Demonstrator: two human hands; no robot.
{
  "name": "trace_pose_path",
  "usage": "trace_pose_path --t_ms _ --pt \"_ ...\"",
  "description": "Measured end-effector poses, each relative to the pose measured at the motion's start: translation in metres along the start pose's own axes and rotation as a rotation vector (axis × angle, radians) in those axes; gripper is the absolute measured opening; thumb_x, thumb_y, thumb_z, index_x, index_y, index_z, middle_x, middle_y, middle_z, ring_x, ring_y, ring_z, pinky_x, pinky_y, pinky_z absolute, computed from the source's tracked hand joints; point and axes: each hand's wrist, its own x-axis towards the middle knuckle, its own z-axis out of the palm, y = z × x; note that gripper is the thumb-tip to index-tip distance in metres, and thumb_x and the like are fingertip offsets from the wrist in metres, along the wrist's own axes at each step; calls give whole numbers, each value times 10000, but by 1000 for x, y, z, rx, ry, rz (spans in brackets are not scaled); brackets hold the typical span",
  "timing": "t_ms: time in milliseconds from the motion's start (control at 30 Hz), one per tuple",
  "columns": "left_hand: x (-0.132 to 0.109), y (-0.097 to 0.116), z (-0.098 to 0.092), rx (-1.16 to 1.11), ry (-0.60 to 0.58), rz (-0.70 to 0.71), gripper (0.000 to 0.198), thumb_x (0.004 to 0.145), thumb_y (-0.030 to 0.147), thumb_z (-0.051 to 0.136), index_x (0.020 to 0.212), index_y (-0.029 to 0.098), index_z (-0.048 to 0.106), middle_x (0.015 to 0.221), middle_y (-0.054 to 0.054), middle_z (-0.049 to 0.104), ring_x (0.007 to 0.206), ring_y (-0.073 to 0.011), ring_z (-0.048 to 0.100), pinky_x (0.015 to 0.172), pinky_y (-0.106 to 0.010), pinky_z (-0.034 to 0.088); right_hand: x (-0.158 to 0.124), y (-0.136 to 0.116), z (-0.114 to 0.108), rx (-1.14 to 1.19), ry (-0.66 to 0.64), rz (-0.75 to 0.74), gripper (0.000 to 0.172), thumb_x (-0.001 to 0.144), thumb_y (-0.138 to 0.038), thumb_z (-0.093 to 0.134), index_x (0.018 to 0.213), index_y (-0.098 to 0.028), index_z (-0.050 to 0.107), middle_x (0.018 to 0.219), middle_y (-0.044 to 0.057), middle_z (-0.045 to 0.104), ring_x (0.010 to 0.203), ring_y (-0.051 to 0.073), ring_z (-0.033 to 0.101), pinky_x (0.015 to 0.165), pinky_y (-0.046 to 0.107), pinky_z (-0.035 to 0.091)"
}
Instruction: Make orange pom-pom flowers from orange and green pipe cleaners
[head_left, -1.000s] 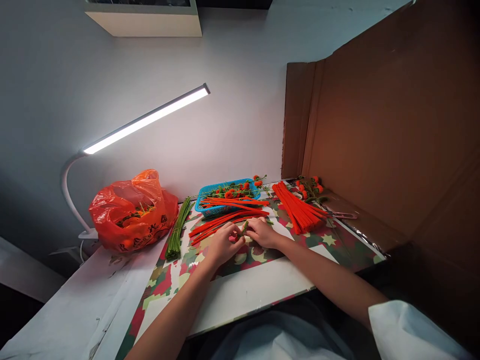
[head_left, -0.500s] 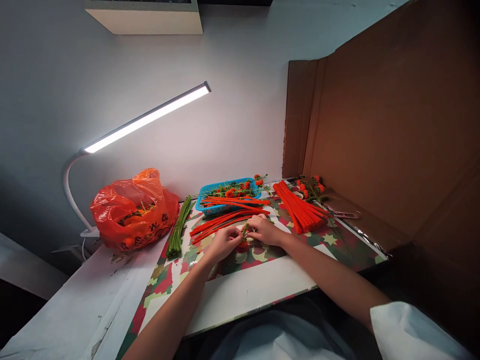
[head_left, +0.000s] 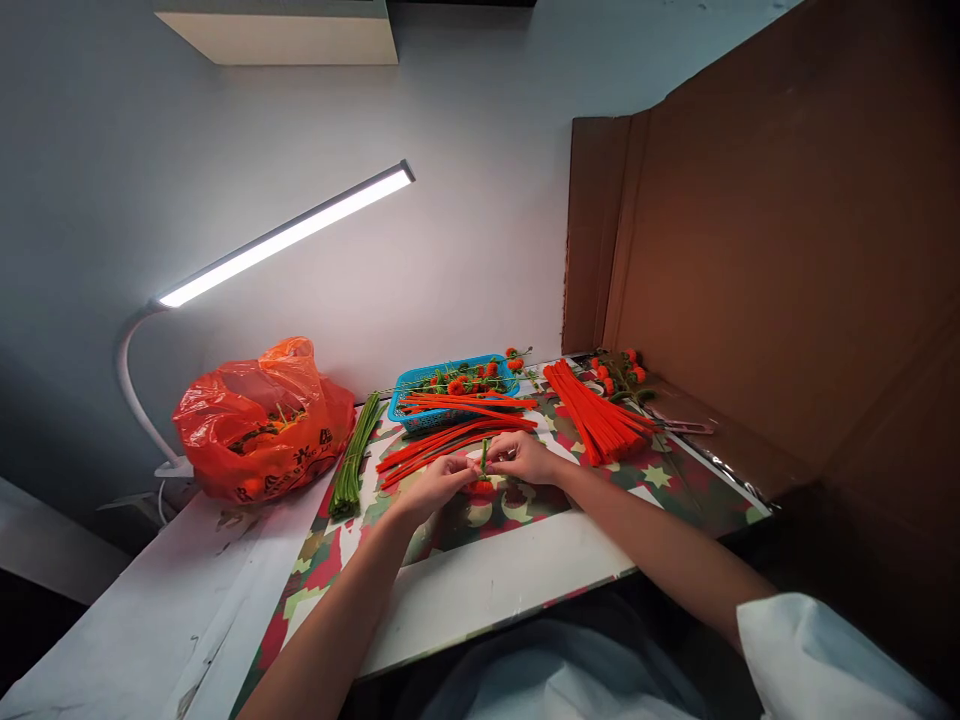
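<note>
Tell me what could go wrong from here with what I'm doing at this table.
The small green stem sits only in the fingertips of your left hand and right hand, so it might slip.

Your right hand is close to the loose orange strips on the table; a knuckle could scatter them.

More strips lie over the blue basket, ends jutting past its right side, so a bump might tip them off.

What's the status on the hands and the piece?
Left hand and right hand together, fingertips on upright green stem. Orange-red tuft below it. Red strips just beyond; nothing visibly blocking.
</note>
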Motion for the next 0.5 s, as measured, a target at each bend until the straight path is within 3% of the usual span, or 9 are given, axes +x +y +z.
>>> trace_pose_path --t_ms 300,500 --pt "-4 3 1 -162 -50 -77 349 618 465 722 683 139 615 676 -30 605 647 -160 608 655 -291 495 0 -4 3 145 -48 82 354 767 -486 642 741 -133 660 685 15 615 642 133 546 617 252 446" --pt "0 0 8 -89 104 -43 297 678 422 687 697 130 634 680 -29 632 665 -167 626 644 -275 498 0 -6 4 68 8 135 157 785 -275 603 710 -137 607 644 -17 546 614 111 483 593 227 397"
